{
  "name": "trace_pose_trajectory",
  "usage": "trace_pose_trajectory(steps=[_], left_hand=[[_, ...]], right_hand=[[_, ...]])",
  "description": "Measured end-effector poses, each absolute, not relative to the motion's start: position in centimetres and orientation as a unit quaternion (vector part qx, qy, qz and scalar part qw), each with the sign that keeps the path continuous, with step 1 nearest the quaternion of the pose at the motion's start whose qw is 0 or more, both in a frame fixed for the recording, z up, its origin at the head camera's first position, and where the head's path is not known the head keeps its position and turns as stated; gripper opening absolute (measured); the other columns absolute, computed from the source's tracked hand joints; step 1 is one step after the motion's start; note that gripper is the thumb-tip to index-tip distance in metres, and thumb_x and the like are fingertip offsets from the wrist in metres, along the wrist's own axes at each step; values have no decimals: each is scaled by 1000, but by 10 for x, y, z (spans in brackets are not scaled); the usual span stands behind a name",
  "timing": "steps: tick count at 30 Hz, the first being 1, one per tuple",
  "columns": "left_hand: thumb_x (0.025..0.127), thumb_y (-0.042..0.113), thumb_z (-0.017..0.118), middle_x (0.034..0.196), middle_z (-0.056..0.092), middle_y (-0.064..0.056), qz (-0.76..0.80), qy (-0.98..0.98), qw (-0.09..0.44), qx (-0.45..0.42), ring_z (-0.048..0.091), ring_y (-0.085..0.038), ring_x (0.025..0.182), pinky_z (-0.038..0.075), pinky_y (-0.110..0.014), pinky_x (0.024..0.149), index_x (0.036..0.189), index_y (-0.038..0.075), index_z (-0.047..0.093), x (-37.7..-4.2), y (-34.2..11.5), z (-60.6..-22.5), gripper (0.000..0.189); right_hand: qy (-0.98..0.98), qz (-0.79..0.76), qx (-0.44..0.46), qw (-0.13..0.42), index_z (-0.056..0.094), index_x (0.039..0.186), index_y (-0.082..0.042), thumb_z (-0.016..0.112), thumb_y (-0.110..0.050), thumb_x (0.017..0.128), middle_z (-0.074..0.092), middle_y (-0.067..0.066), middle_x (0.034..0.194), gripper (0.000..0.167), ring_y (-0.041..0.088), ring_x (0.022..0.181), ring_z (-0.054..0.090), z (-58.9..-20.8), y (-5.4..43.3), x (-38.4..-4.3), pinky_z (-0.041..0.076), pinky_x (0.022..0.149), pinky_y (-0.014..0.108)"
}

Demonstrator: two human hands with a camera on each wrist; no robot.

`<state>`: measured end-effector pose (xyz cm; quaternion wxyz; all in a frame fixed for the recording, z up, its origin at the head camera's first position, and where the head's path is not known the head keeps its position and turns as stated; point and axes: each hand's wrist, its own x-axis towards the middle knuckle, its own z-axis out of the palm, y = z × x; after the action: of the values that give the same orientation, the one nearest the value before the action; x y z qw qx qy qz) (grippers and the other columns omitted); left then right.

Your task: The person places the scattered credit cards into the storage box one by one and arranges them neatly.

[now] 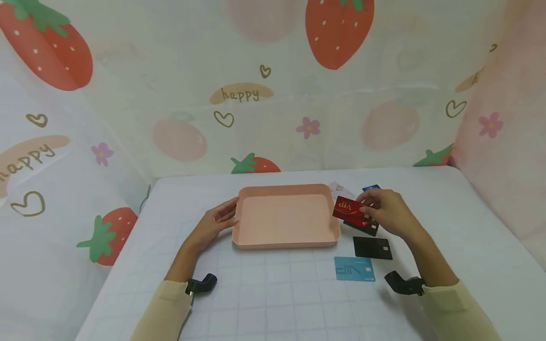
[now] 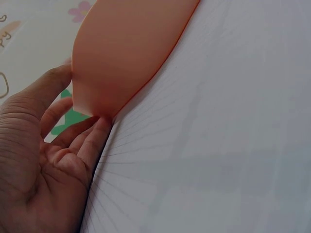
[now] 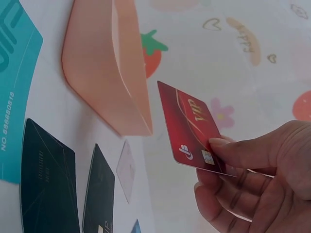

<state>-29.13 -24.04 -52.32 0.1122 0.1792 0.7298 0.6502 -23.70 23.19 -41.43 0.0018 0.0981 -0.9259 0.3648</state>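
Note:
My right hand (image 1: 386, 211) pinches a red VIP card (image 1: 347, 209) between thumb and fingers, raised beside the tray's right end. In the right wrist view the card (image 3: 187, 124) shows gold lettering and a chip. My left hand (image 1: 215, 221) rests at the left end of a shallow peach tray (image 1: 286, 245), its fingers touching the outer wall in the left wrist view. The tray holds nothing. Below the red card lies a dark card (image 1: 361, 228), partly covered by it in the head view. Nearer me are a black card (image 1: 372, 248) and a teal VIP card (image 1: 354, 269).
Behind the right hand lie a pale card (image 1: 341, 190) and a blue card (image 1: 371, 187), partly hidden. The white table (image 1: 277, 289) is bounded by a strawberry-print backdrop (image 1: 290, 94) at the back and sides.

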Motion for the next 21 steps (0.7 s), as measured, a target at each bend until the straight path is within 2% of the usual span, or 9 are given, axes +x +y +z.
trace_pose_trajectory(steps=[4,13,21], left_hand=[[96,9,71,160,38,-12,648,733,111,175,39,-29,146,44,-20,106,157,10,38,-292,-241,-522,69],[96,8,70,160,38,-13,648,732,108,179,38,-30,146,43,-20,107,157,7,37,-292,-239,-521,69],[96,8,70,160,38,-13,647,735,108,174,38,-29,146,43,-19,107,157,8,37,-289,-242,-521,69]], right_hand=[[-924,367,104,6,70,114,1,71,-3,93,72,21,106,21,33,92,69,-413,227,-238,63,77,44],[-922,378,84,0,72,113,1,72,-6,93,72,21,106,21,34,92,68,-412,215,-241,63,78,45],[-920,377,102,13,72,112,0,72,-5,93,73,20,104,20,33,89,69,-409,200,-246,63,77,45]])
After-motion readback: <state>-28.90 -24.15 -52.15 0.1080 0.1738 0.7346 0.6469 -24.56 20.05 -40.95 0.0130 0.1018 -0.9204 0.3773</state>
